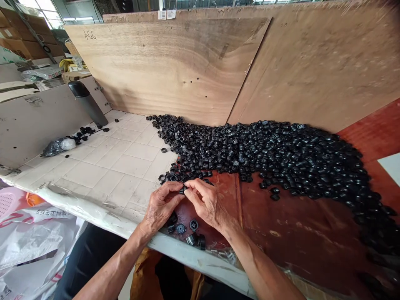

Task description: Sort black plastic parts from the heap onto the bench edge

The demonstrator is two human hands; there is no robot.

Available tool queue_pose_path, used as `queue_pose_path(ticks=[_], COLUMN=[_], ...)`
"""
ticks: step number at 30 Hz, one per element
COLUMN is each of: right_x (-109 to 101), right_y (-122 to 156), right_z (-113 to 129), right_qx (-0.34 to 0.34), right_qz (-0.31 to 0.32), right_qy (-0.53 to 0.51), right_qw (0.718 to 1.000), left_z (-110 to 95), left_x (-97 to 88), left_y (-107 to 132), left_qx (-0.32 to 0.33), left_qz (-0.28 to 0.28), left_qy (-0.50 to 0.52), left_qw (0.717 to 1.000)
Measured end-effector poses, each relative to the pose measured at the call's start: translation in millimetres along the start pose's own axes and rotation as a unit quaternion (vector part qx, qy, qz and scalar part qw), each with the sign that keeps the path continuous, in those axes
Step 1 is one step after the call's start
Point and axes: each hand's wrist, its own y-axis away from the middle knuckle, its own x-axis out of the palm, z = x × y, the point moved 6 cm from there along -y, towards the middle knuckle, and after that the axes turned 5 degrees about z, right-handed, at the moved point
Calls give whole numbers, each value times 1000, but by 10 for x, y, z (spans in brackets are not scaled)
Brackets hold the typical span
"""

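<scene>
My left hand (161, 205) and my right hand (204, 201) meet above the near part of the table. Between their fingertips they pinch a small black plastic part (183, 190), mostly covered by the fingers. Just below my hands, several loose black round plastic parts (191, 239) lie on the dark red board, some facing up and some on their sides. Behind my fingers a long heap of similar black plastic parts (225, 146) stretches from the middle to the right edge.
Plywood boards (175, 62) wall off the back. On the pale tiled surface (128, 166) at left stand a dark flask (89, 104) and a plastic bag (58, 146) beside scattered black bits. White sacks (37, 246) lie below the table's padded front edge (175, 252).
</scene>
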Motion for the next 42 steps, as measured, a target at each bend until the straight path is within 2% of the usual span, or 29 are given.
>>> queue_pose_path(ticks=[2, 6, 14, 17, 20, 24, 29, 35, 39, 42], right_x=[3, 8, -60, -64, -86, -53, -4, -92, -81, -57], right_y=[2, -5, -19, -23, -26, -32, -21, -22, -29, -32], right_z=[-2, -74, -6, 36, 41, 62, -22, 35, 84, 54], right_qx=[-16, 30, 88, 76, 70, 11, 73, 59, 1, 13], right_qz=[1, -5, 22, 47, 45, 49, 54, 26, 27, 17], right_qy=[9, 53, -10, -47, -38, -32, 9, 20, -24, -15], right_qw=[1000, 998, 996, 995, 996, 998, 996, 998, 999, 1000], left_z=[17, 2, 53, 75, 77, 88, 73, 65, 102, 120], left_x=[-1, 9, 12, 18, 27, 22, 31, 28, 40, 38], left_y=[6, 3, 13, 28, 36, 36, 24, 30, 40, 39], left_qx=[-6, -3, -29, -34, -38, -62, -53, -69, -90, -102], left_qz=[-1, 15, 15, 20, 32, 25, 26, 23, 19, 13], left_qy=[5, 5, 22, 31, 35, 65, 65, 66, 100, 130], left_qw=[1000, 1000, 999, 999, 998, 996, 996, 995, 991, 986])
